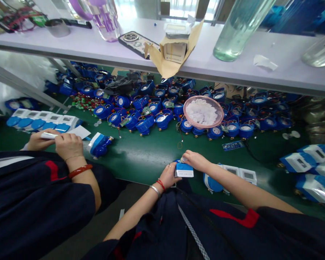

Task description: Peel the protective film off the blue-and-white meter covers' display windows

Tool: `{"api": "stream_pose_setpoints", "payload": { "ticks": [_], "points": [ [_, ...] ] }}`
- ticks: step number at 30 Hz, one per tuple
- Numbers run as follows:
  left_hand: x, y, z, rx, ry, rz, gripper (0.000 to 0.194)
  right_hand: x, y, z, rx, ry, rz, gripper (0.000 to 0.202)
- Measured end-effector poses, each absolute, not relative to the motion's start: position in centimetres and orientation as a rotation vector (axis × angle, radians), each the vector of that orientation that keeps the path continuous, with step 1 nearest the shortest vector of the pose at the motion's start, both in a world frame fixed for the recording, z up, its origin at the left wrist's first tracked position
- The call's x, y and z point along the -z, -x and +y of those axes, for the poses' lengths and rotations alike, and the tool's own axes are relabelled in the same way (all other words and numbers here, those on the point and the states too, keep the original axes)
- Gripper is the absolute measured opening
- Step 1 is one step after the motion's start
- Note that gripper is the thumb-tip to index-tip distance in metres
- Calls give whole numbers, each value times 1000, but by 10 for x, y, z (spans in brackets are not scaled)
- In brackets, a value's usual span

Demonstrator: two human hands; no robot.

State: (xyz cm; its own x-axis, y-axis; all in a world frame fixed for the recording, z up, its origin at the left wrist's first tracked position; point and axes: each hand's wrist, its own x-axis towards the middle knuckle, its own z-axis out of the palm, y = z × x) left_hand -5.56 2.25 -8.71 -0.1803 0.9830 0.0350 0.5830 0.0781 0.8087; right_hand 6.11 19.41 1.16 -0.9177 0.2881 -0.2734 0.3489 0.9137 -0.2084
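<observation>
At the table's front edge, my left hand (168, 175) is wrapped round the side of a blue and white water meter (184, 169) with a printed strip on its near face. My right hand (194, 160) is closed at the meter's top, pinching a small pale round disc (183, 159) between thumb and finger. Other blue and white meters (247, 174) stand just right, partly behind my right forearm. Farther back, a pink bowl (186, 119) holds many clear, round plastic pieces (202, 111).
Many open blue meters (162, 119) with wires fill the table's back, under a white shelf (200, 68) carrying a phone (137, 43) and bottles. At left, a co-worker's hands (69, 146) hold a white tube-like object. Finished-looking meters (299, 162) cluster at far right.
</observation>
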Motion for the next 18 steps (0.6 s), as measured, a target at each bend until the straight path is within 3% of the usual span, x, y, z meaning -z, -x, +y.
{"api": "stream_pose_setpoints", "payload": {
  "ticks": [9,13,18],
  "points": [
    [76,52,23,-870,-1685,1760,70,-5,-53,186,155,-837,2644,43],
    [73,50,26,-860,-1722,1733,68,6,-60,194,419,-783,2833,37],
    [76,58,37,-869,-1680,1709,78,42,-48,205,1042,-867,2739,39]
  ]
}}
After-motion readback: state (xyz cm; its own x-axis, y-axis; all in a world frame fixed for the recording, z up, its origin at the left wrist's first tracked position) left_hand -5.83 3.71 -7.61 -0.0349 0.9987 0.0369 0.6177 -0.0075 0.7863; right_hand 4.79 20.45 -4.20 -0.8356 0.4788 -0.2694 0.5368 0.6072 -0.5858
